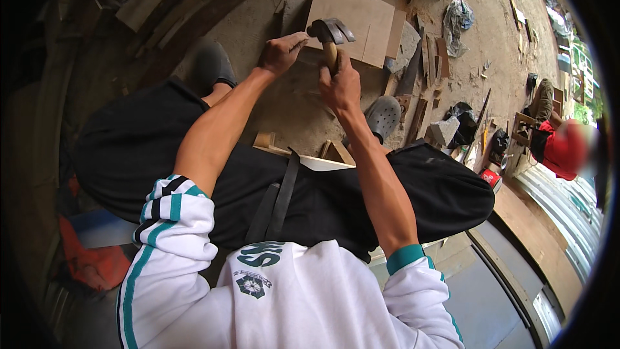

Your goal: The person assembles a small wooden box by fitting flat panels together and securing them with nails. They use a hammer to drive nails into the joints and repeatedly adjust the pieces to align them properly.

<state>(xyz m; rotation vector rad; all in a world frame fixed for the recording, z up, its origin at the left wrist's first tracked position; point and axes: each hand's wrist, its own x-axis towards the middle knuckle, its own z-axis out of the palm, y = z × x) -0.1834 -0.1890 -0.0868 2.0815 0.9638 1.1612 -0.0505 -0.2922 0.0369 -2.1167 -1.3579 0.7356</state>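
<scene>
My right hand is wrapped round the wooden handle of a claw hammer. The dark hammer head is raised over the near left corner of a light brown wooden box. Beside that corner, my left hand has its thumb and fingertips pinched together. Whatever sits in that pinch is too small to make out. A thin line crosses the box's flat top panel, and a further strip of board shows along its right side.
Long planks lie at the far left. A handsaw and wood offcuts are right of the box, with a crumpled plastic bag beyond. A red can stands by my right knee. Another person in red sits at far right.
</scene>
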